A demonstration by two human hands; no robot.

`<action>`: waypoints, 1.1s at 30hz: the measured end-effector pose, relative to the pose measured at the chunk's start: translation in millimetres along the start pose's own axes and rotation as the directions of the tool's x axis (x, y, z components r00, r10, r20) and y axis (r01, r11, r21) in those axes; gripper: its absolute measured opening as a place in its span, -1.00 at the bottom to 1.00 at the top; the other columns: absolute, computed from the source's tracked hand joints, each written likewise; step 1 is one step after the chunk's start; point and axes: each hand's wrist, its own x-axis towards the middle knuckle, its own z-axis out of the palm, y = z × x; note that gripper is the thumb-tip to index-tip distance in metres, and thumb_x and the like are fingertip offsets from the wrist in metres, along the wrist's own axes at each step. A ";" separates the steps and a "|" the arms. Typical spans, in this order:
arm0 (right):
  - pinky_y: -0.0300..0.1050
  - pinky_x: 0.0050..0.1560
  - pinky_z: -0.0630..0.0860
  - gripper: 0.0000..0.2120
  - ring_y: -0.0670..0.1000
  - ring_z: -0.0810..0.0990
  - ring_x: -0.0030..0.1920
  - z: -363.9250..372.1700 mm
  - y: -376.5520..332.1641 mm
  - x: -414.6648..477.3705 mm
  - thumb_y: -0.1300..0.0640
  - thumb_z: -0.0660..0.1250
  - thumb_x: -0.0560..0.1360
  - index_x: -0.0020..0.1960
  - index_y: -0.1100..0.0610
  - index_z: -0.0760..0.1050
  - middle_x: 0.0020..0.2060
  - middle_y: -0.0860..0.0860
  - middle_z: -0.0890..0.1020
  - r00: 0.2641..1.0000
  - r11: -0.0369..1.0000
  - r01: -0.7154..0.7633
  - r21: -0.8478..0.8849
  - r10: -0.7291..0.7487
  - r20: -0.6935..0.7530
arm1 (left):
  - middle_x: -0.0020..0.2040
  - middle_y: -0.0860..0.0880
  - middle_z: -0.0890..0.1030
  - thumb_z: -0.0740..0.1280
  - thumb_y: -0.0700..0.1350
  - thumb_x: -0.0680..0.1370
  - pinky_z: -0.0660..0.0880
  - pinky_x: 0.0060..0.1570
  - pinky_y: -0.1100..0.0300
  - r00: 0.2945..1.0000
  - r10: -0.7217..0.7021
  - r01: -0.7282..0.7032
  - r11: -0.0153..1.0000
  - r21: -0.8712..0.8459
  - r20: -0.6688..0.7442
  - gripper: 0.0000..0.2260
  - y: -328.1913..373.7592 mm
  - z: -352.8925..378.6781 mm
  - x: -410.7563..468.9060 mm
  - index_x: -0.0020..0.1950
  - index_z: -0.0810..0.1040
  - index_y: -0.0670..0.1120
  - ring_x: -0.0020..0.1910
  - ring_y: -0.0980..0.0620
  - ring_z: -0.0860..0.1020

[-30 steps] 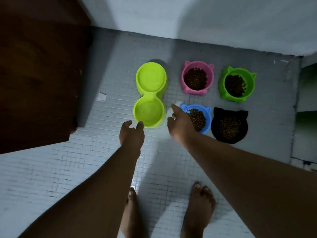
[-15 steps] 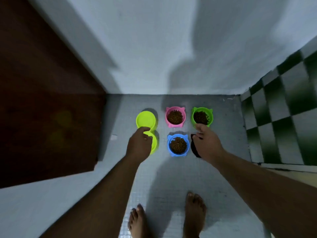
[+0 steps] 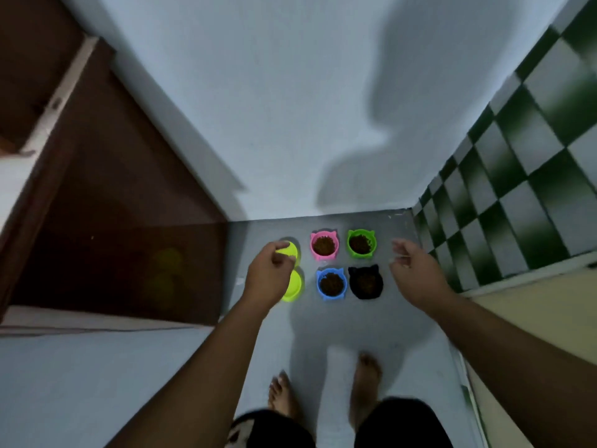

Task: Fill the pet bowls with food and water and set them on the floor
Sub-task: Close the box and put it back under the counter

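Four cat-eared bowls of brown kibble stand on the grey floor by the wall: pink (image 3: pixel 324 245) and green (image 3: pixel 361 243) at the back, blue (image 3: pixel 331 283) and black (image 3: pixel 366 282) in front. Left of them lies a lime double bowl (image 3: pixel 293 279); I cannot tell what is in it. My left hand (image 3: pixel 269 274) hangs in front of the double bowl, fingers loosely curled, holding nothing. My right hand (image 3: pixel 416 270) is up in the air to the right of the black bowl, fingers spread, holding nothing.
A dark wooden door (image 3: pixel 106 240) stands at the left. A white wall (image 3: pixel 290 124) rises behind the bowls and a green-and-white checked tile wall (image 3: pixel 523 176) closes the right side. My bare feet (image 3: pixel 365 379) stand on the floor near the bottom.
The view has risen away from the floor. Both hands have lifted off the bowls: the right moved from the black bowl out to the right, the left rose above the double bowl.
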 end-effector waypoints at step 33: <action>-0.08 0.08 0.58 -0.76 -0.01 0.59 0.03 -73.1 -20.5 -238.4 0.08 0.37 0.55 0.20 0.05 0.50 0.01 -0.03 0.61 0.898 0.923 0.041 0.383 0.134 -0.419 | -0.08 -0.12 0.65 0.38 -0.09 0.62 0.59 -0.15 0.07 0.849 0.259 -0.256 0.964 -0.071 0.461 -0.92 112.5 -22.1 -189.5 0.10 0.60 0.01 -0.14 -0.06 0.61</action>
